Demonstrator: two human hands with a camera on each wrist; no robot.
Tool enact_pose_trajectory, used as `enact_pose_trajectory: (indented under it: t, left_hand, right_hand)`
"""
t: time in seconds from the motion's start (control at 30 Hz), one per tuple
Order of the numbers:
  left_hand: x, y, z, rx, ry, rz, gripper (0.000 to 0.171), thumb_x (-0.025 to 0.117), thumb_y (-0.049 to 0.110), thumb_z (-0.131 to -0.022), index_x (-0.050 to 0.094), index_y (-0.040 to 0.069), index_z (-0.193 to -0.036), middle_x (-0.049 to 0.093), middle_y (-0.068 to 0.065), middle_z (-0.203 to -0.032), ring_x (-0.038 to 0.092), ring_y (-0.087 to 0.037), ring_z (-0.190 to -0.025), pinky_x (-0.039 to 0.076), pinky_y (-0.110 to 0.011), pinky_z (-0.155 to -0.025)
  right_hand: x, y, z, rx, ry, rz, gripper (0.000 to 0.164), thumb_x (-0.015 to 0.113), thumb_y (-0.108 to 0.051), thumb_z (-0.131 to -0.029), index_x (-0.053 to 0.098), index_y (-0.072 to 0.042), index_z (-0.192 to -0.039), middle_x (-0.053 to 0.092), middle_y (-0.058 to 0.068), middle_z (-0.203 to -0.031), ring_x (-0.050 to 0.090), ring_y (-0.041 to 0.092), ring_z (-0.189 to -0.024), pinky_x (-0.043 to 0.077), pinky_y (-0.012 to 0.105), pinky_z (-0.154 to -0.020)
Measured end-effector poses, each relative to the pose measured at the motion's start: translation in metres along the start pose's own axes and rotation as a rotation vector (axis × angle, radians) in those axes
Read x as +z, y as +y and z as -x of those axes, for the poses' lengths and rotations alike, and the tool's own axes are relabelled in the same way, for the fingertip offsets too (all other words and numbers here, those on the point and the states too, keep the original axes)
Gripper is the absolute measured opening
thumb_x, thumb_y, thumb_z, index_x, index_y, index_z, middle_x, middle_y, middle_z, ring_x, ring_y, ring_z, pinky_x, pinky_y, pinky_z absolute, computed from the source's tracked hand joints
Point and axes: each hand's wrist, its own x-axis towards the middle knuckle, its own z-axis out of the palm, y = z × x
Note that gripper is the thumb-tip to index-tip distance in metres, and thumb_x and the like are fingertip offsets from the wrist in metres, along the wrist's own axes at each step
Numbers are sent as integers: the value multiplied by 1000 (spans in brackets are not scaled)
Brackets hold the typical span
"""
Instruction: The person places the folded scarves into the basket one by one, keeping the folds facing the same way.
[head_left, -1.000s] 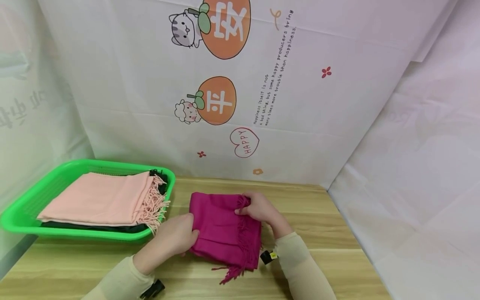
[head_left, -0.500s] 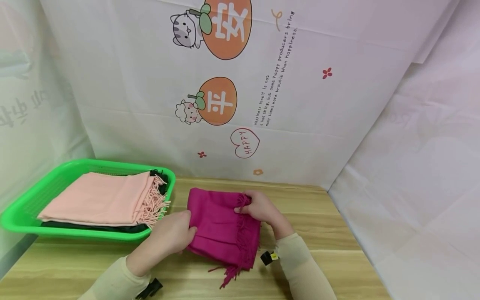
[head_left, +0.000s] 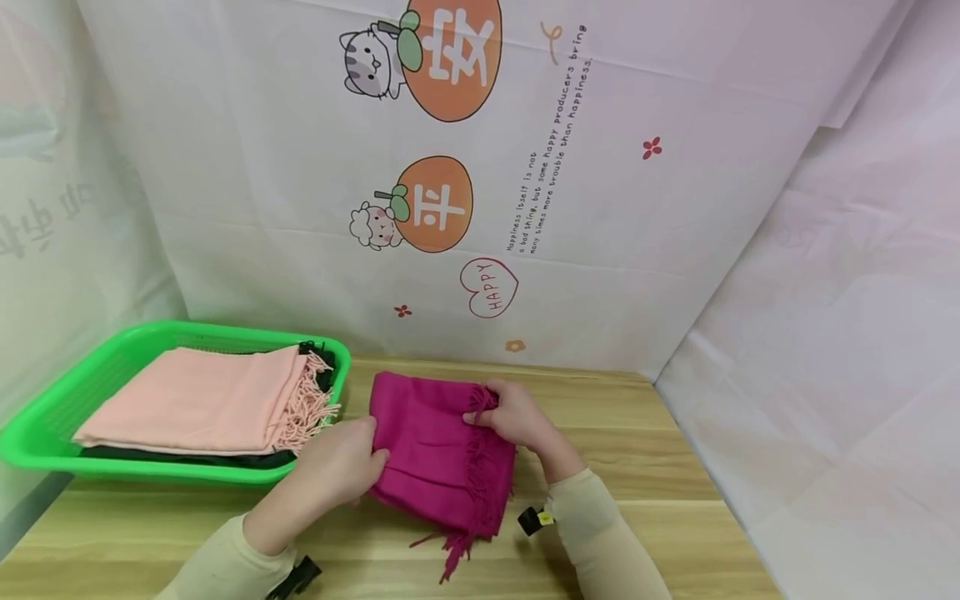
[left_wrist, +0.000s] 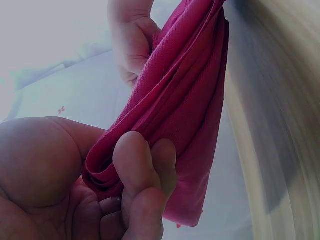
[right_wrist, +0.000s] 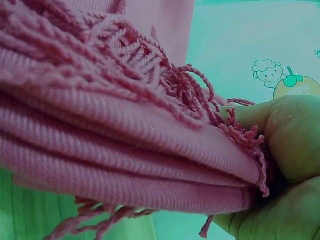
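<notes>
A folded magenta scarf (head_left: 423,442) with fringe along its right side is held between both hands over the wooden table. My left hand (head_left: 341,462) grips its left edge, thumb on top. In the left wrist view the fingers (left_wrist: 135,165) curl under the layered folds of the scarf (left_wrist: 175,100). My right hand (head_left: 517,415) pinches the fringed far right corner, thumb above. The right wrist view shows several stacked layers of the scarf (right_wrist: 125,145) running into the grip of that hand (right_wrist: 290,150). Loose tassels hang from the scarf's near corner.
To the left stands a green plastic basket (head_left: 45,462). In it a folded pink scarf (head_left: 195,400) with fringe lies on a black fringed cloth (head_left: 187,456). A white printed sheet (head_left: 600,292) rises behind the wooden table (head_left: 637,467), with more white sheeting at both sides.
Both hands have carried the magenta scarf slightly left, toward the basket. Its left edge has risen a little in the head view. Both grips stay the same.
</notes>
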Motion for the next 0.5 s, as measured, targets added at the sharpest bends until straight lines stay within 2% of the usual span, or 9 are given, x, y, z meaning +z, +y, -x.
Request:
enact_pose_trajectory:
  t: [0.33, 0.5]
  left_hand:
    - [-7, -4, 3, -4, 9, 7, 21, 71, 21, -107, 68, 1, -113, 59, -1, -66, 58, -10, -38, 47, -35, -50]
    - [-10, -6, 4, -12, 27, 27, 23, 71, 21, -106, 68, 0, -114, 59, -1, -65, 57, -9, -37, 47, -36, -49]
  right_hand:
    - [1, -8, 0, 14, 28, -16, 35, 91, -24, -95, 77, -11, -124, 72, 0, -102, 64, 17, -89, 56, 39, -82]
    - [1, -11, -2, 7, 39, -10, 31, 92, -25, -95, 78, -12, -119, 73, -1, -100, 64, 16, -88, 56, 39, -82]
